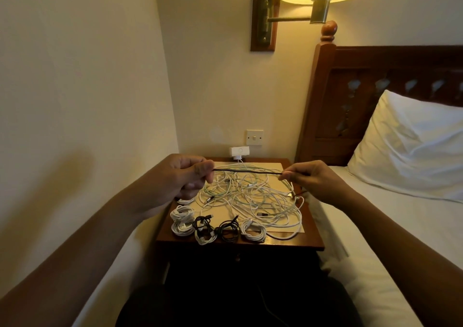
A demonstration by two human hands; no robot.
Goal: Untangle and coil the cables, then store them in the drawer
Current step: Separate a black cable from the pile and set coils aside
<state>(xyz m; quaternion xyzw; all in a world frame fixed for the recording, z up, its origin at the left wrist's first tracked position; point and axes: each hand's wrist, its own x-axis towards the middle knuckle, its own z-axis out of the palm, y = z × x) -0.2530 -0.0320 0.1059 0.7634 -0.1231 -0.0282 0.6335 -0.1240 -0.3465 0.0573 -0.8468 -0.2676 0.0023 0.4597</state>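
- The left hand (186, 176) pinches one end of a thin black cable (250, 172) with its thumb and curled fingers. The right hand (308, 179) pinches it further along.
- The cable is pulled straight between the two hands, up in the air over the bedside table (310, 239).
- Under it lies a big messy pile of white cables (253, 196), all looped over each other on the table top.
- At the front edge sit small bundles already wound up: white coils (181, 220) and black coils (228, 229).
- The drawer knob (237, 259) shows just under the table top. The drawer looks closed.
- I think the black cable is very light and bendy. It would flop if let go, so it needs both hands.
- It looks smooth and could slip, so a firm pinch is best. A good place to hold is near the plug end, winding loops from there.
- Pulling hard may tighten knots in the pile, and the little plugs could snag. Gentle pulls are safer.
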